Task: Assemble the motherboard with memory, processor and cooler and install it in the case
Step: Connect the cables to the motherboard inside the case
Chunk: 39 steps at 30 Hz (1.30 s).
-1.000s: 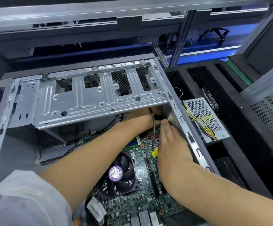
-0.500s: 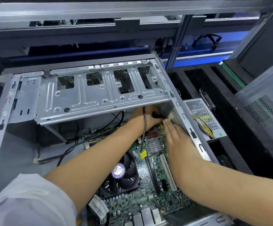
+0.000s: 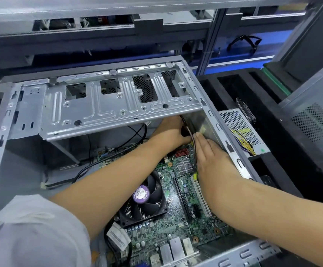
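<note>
Both my arms are down inside the open case [image 3: 232,149], where the motherboard [image 3: 176,224] lies flat on the floor of it with the black cooler [image 3: 143,201] fan sitting on top, near the middle. My left hand [image 3: 173,132] is tucked under the edge of the metal drive cage [image 3: 118,105], fingers curled round a thin dark cable [image 3: 193,145] that trails down across the board. My right hand [image 3: 212,160] lies just beside it against the case's right wall, fingers straight and together, gripping nothing.
</note>
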Each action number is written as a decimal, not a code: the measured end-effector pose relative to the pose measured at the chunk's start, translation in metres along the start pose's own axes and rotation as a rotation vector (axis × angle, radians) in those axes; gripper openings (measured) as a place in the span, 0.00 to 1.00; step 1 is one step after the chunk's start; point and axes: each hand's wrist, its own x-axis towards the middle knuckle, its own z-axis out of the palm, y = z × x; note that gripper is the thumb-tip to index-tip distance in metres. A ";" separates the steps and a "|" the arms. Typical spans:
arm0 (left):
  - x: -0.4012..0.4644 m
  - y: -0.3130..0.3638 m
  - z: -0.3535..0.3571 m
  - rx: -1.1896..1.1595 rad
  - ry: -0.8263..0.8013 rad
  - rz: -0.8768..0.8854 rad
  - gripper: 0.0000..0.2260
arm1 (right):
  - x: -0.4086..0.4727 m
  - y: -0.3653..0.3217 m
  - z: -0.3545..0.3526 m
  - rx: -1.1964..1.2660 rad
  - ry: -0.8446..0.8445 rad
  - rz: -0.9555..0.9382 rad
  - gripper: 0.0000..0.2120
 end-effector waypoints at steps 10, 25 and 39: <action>0.001 0.001 0.004 0.112 0.043 0.033 0.18 | 0.005 -0.001 0.003 0.053 0.066 -0.015 0.32; -0.001 0.003 -0.001 0.145 0.011 0.053 0.12 | 0.005 -0.001 0.003 0.140 0.093 -0.008 0.31; 0.003 0.010 -0.005 0.059 -0.004 -0.165 0.05 | 0.007 -0.001 0.002 0.206 0.125 -0.012 0.32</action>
